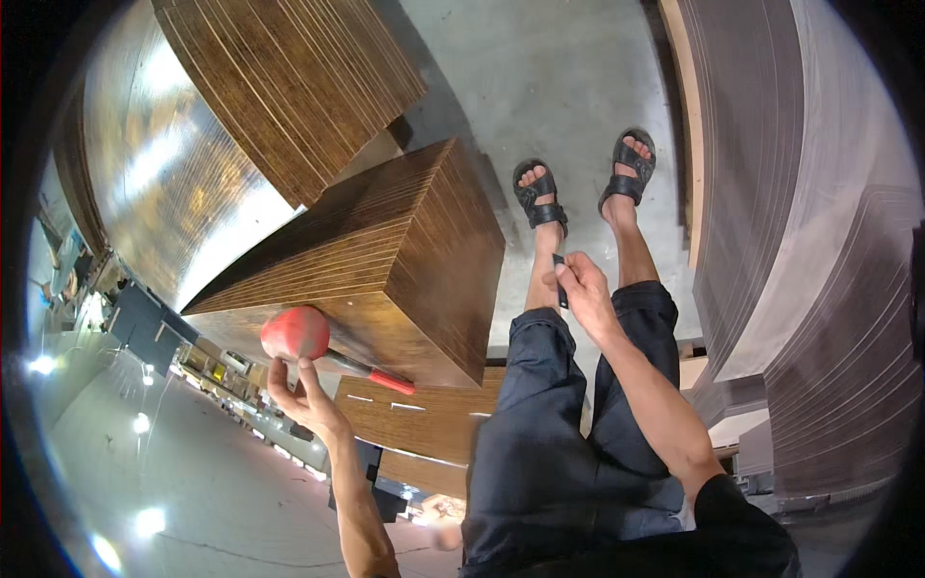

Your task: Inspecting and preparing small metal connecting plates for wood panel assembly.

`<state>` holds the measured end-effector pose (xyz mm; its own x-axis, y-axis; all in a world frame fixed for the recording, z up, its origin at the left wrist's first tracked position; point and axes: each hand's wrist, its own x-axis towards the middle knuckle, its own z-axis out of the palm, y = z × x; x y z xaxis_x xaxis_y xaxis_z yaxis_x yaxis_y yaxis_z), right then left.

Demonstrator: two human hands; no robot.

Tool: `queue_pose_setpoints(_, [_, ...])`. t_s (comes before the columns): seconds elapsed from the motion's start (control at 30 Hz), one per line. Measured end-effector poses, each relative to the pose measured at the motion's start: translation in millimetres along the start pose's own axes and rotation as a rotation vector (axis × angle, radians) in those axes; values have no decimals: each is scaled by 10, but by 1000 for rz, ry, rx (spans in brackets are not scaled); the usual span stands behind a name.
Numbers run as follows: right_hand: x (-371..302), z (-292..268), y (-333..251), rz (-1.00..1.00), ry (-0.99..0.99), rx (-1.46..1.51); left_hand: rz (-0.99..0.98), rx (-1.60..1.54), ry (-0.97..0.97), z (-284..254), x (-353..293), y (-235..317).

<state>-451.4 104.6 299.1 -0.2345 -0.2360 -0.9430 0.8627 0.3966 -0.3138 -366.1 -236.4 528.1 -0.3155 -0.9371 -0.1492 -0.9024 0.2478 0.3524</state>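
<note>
A mallet [296, 334] with a rounded red head and a black-and-red handle lies on a stack of brown wood-grain panels [385, 270], near its edge. At the mallet head's near side is my left hand [306, 400], thumb and index finger curved but apart. Their tips meet or overlap the head's edge; whether they touch it I cannot tell. In front of my legs, my right hand [586, 289] pinches a small flat black piece [561, 279] between thumb and fingers. Its exact kind does not show.
More brown panel stacks [289, 77] stand at the far left, one with a shiny top [169, 144]. Grey-brown panels [747, 144] line the right side. My sandalled feet [540, 197] stand on the grey floor [549, 67] between the stacks.
</note>
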Motion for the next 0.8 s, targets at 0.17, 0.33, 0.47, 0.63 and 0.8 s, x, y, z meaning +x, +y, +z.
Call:
queue_pose_setpoints(0.17, [150, 44, -54, -33, -118, 152, -155, 143, -83, -19, -115, -32])
queue_pose_setpoints(0.33, [127, -90, -151, 23, -66, 456, -197, 142, -142, 153, -388, -204])
queue_pose_setpoints(0.47, [134, -163, -241, 38, -63, 448, -264, 149, -102, 435, -292, -438])
queue_pose_setpoints(0.63, [114, -118, -270, 74, -106, 487, -290, 36, 2, 367, -263, -398])
queue_pose_setpoints(0.8, [184, -238, -179, 103, -66, 520, -444, -249, -302, 65, -745, 815])
